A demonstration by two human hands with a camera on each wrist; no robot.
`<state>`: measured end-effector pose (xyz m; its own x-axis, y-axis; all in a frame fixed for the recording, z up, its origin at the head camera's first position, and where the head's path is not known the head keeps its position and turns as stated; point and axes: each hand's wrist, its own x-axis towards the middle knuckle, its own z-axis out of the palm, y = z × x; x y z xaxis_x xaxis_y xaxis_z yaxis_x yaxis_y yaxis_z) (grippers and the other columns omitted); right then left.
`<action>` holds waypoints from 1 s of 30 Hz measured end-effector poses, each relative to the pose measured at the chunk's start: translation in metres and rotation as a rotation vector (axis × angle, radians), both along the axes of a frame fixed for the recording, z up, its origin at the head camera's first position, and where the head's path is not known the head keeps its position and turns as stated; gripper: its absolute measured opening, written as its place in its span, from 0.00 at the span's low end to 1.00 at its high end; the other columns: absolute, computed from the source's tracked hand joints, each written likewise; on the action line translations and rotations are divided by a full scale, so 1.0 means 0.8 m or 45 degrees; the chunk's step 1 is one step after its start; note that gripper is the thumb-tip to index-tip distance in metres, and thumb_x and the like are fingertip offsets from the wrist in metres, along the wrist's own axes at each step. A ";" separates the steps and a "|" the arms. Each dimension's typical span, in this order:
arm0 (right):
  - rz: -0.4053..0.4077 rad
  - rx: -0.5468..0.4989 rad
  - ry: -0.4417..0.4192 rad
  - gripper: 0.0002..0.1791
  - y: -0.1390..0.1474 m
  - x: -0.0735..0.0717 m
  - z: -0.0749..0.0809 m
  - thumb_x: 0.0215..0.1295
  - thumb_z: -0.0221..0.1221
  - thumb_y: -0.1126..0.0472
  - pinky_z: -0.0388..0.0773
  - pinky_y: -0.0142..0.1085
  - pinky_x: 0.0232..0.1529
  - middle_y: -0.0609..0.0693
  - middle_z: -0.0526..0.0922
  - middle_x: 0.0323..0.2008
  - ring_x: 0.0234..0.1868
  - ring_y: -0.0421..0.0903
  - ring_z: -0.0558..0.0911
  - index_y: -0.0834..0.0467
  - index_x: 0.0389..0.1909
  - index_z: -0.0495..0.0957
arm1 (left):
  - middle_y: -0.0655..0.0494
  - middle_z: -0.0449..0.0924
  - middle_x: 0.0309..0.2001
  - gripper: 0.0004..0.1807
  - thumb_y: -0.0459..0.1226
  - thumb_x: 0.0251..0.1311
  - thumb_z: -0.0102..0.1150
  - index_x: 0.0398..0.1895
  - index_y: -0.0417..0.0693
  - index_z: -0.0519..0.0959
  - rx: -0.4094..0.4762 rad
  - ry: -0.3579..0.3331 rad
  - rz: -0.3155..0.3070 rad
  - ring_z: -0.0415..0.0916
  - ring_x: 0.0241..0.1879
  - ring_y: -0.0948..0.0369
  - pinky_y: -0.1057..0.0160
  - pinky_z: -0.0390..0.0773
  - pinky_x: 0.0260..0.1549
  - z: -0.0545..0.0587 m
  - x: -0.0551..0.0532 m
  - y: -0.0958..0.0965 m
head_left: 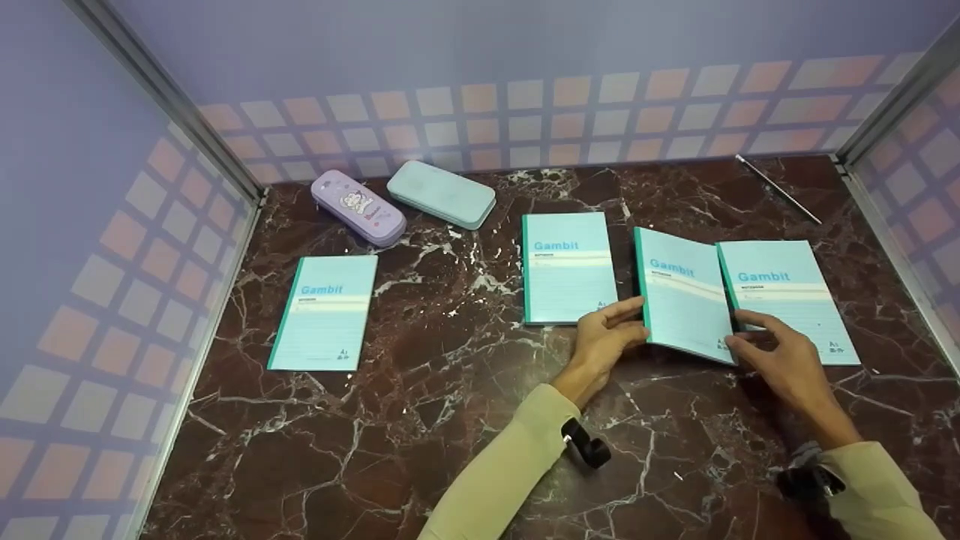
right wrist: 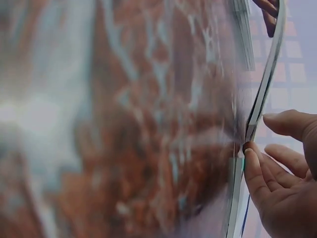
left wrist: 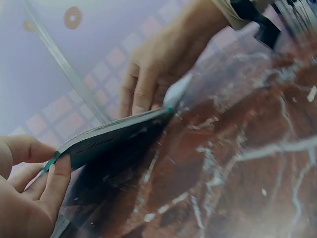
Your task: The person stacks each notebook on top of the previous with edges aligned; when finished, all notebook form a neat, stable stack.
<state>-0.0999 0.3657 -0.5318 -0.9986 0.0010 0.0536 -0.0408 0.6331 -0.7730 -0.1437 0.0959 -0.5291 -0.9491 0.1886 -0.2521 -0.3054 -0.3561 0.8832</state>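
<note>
My left hand (head_left: 600, 341) pinches the green spine of a pale blue Gambit notebook (head_left: 684, 292), thumb on one face and fingers on the other in the left wrist view. The notebook is raised and slightly bowed above the dark marble table. At its lower right edge, my right hand (head_left: 787, 360) grips it between thumb and fingers. Its right side overlaps the spine of another matching notebook (head_left: 795, 300) lying flat. To the left lies a third one (head_left: 566, 262), close to my left fingertips. The right wrist view shows the raised notebook (right wrist: 267, 74) edge-on.
One more Gambit notebook (head_left: 322, 315) lies apart at the left. A purple pencil case (head_left: 360, 208) and a pale blue case (head_left: 441, 195) sit at the back. A pencil (head_left: 780, 189) lies back right. Patterned walls enclose the marble table (head_left: 450, 450) at the back and sides.
</note>
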 end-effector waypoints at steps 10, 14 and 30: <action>-0.046 -0.199 -0.201 0.34 0.005 -0.001 0.005 0.82 0.58 0.48 0.83 0.27 0.41 0.48 0.79 0.52 0.41 0.29 0.83 0.69 0.76 0.67 | 0.48 0.87 0.54 0.25 0.16 0.58 0.64 0.60 0.34 0.85 0.116 -0.008 0.006 0.86 0.40 0.60 0.60 0.88 0.45 0.007 -0.006 -0.006; -0.021 -0.333 -0.307 0.36 0.003 -0.002 0.006 0.83 0.56 0.49 0.87 0.33 0.45 0.50 0.78 0.52 0.41 0.36 0.87 0.72 0.77 0.63 | 0.46 0.87 0.54 0.25 0.16 0.58 0.64 0.60 0.32 0.84 0.139 -0.013 0.009 0.86 0.38 0.60 0.59 0.88 0.46 0.008 -0.007 -0.010; 0.003 -0.675 -0.285 0.27 0.003 -0.003 -0.004 0.81 0.61 0.58 0.84 0.32 0.44 0.42 0.83 0.49 0.46 0.41 0.83 0.62 0.75 0.71 | 0.44 0.87 0.54 0.23 0.17 0.60 0.64 0.60 0.32 0.84 0.125 -0.022 -0.013 0.87 0.39 0.59 0.58 0.88 0.47 0.008 -0.009 -0.024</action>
